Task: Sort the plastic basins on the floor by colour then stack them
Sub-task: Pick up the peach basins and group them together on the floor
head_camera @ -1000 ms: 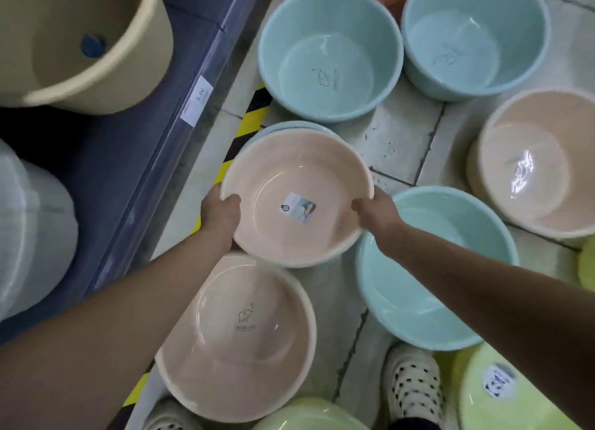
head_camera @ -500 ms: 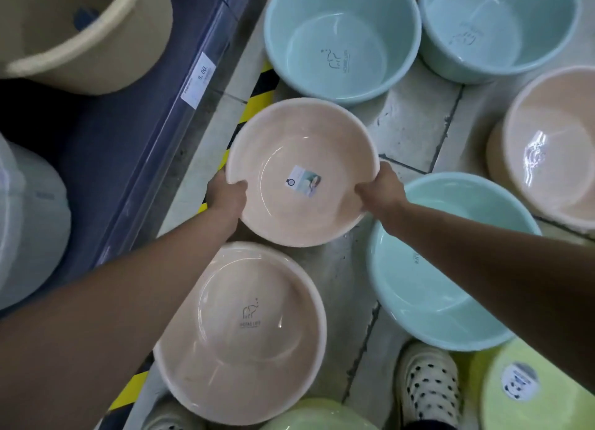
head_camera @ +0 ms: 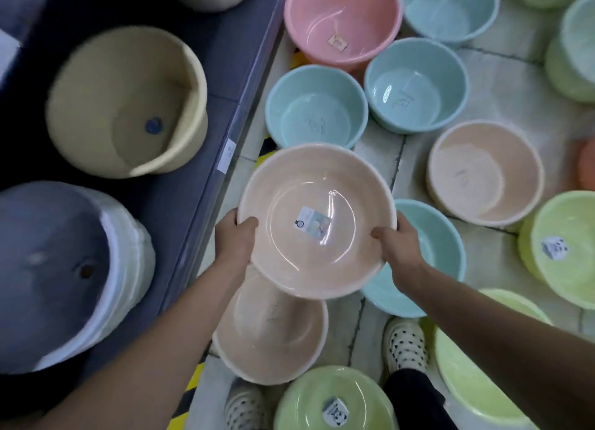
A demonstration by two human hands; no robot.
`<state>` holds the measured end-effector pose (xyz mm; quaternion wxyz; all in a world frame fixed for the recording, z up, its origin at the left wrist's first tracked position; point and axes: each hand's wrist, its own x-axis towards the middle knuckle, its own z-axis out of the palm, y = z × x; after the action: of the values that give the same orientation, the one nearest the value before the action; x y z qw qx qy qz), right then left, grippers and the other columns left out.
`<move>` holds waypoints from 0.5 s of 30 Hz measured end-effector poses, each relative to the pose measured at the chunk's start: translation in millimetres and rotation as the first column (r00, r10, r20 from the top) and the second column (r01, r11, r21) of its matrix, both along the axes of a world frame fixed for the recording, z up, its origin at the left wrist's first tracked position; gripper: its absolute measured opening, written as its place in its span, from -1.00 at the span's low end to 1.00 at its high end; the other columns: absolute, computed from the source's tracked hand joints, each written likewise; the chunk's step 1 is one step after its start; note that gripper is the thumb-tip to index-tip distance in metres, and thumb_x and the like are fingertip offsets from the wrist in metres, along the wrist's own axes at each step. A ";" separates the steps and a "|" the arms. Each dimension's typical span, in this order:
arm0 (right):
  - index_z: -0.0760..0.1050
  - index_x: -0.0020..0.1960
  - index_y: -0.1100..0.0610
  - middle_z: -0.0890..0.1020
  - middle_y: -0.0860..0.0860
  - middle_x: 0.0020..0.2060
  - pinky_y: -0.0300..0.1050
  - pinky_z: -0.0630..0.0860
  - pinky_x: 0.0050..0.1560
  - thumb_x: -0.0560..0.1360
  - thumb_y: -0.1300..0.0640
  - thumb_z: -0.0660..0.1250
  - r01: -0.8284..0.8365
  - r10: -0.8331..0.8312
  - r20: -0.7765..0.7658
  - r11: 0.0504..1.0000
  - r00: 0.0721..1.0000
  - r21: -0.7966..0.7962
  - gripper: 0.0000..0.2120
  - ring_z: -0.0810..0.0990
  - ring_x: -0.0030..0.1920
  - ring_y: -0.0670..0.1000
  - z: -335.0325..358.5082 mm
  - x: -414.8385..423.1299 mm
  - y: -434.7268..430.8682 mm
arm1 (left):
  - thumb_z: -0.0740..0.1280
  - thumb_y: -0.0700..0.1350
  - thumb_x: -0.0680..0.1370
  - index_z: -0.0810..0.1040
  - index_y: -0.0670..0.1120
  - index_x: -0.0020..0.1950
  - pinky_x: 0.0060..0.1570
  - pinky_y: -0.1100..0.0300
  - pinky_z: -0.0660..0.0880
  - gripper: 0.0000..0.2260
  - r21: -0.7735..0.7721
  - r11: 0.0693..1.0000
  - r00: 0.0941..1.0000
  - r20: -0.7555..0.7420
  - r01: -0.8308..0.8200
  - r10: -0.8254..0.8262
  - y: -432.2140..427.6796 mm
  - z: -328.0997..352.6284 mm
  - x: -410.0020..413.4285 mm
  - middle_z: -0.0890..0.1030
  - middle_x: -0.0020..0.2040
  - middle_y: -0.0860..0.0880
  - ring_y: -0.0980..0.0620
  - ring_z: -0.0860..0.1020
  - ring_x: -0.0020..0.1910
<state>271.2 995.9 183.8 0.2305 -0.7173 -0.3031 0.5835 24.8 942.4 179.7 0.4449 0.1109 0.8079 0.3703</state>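
both hands up now: left hand (head_camera: 236, 236) and right hand (head_camera: 394, 241) pinch opposite rims of the peach basin (head_camera: 317, 223), held above another peach basin (head_camera: 273, 329) on the floor. looks light, stiff, glossy-slick; rims give the surest hold.

Looks like a shop, in the household-plastics aisle. Left: a dark display shelf (head_camera: 225, 75) with a small white tag (head_camera: 227, 159) on its front edge, too blurred to read, stocked with a beige bucket (head_camera: 128, 101) and a nested stack of white buckets (head_camera: 80, 268). Right: a tiled floor (head_camera: 502, 72) crowded with near-identical wares: blue basins (head_camera: 317, 107), a pink basin (head_camera: 341, 20), peach basins (head_camera: 486, 172), green basins (head_camera: 566, 268). Stickers on several: a panda sticker (head_camera: 553, 248) at the right, a paper label (head_camera: 312, 225) inside the lifted basin (head_camera: 289, 259). Yellow-and-black tape (head_camera: 192, 383) on the floor along the foot of the shelf.
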 end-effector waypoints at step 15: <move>0.46 0.21 0.07 0.64 0.12 -0.03 0.10 0.60 -0.01 0.51 0.37 0.15 0.647 -0.653 -0.089 0.757 0.752 -0.084 -0.64 0.61 -0.09 0.14 163.5 174.2 -237.7 | 0.26 -0.39 0.47 0.49 0.07 0.21 -0.17 0.11 0.54 -0.55 0.099 0.839 0.809 0.225 0.535 -0.543 -91.8 169.7 192.6 0.63 -0.02 0.00 -0.03 0.60 -0.09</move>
<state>445.5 758.2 347.3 0.4182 -0.7491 -0.0074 0.5136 217.4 850.5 349.4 0.6256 0.2957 0.6765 0.2521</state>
